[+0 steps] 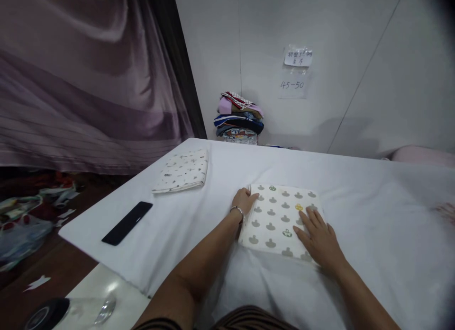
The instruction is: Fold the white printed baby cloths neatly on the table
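Note:
A folded white cloth (273, 218) printed with grey, green and yellow mushroom-like shapes lies flat in front of me. My left hand (244, 202) is closed on its left edge, the thumb over the top and the other fingers curled at the side, partly hidden. On the right part of the same cloth rests my right hand (320, 237), palm down with its fingers spread. Farther to the left, apart from both hands, lies a second folded white cloth (185, 171) with small dark prints.
White fabric covers the table (227, 162). A black phone-like slab (127, 223) lies near its left edge. Below that edge, a clear bottle with a dark cap (71, 313) lies on a lower surface. Behind the table rises a stack of folded fabrics (239, 119); a purple curtain (88, 74) hangs left.

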Available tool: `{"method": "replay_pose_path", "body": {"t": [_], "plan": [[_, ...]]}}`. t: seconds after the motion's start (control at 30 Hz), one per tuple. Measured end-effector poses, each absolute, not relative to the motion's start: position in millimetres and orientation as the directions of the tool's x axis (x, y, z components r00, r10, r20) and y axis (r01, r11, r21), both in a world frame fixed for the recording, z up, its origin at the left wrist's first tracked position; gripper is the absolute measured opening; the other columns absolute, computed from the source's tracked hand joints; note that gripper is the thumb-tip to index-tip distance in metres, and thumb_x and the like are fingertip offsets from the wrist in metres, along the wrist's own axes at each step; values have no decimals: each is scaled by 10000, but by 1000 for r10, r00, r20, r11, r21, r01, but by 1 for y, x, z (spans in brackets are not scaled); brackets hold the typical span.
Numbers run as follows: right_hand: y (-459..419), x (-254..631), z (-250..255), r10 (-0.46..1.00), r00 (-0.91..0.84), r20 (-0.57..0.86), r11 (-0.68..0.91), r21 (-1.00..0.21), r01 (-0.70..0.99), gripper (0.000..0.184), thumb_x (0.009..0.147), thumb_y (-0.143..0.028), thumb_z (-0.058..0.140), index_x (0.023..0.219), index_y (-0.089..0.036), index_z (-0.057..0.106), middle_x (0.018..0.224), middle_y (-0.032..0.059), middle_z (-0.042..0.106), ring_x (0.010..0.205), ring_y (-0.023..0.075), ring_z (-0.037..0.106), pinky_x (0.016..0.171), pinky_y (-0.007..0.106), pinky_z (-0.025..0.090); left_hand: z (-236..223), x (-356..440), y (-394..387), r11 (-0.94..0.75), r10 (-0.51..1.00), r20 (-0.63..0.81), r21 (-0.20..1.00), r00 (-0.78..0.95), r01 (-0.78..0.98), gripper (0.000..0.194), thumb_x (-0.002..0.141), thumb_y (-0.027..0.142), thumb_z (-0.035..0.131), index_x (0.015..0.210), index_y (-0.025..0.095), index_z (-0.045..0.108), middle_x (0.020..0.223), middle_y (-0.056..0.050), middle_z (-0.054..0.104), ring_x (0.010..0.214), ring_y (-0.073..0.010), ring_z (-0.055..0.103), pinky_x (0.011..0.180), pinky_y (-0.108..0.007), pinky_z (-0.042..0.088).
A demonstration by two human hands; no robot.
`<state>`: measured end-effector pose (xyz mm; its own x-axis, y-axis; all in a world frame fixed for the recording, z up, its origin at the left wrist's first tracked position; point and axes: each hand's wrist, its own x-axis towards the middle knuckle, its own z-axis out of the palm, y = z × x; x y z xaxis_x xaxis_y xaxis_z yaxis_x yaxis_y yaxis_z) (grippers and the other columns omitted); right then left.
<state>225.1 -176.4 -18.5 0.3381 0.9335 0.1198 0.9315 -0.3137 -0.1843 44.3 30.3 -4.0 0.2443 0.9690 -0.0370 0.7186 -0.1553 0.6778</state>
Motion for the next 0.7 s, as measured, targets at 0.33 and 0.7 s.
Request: {"method": "replay_pose_path", "body": {"t": [0.33,0.7], "plan": [[-177,227,-22,935,323,148,-294,-189,937,578,896,-533,263,1378,-231,360,1499,57,235,1370,299,184,1007,562,315,-5,48,30,-167,976,14,685,216,709,287,712,468,630,737,203,523,872,-41,591,764,-171,548,687,-274,402],[-177,225,-20,932,336,133,-305,-212,929,556,894,-523,266,1366,-244,356,1497,62,236,1377,282,168,1011,562,302,3,48,25,-290,954,133,648,270,705,196,752,350,625,743,217,481,832,-5,568,790,-161,535,719,-272,399]]}}
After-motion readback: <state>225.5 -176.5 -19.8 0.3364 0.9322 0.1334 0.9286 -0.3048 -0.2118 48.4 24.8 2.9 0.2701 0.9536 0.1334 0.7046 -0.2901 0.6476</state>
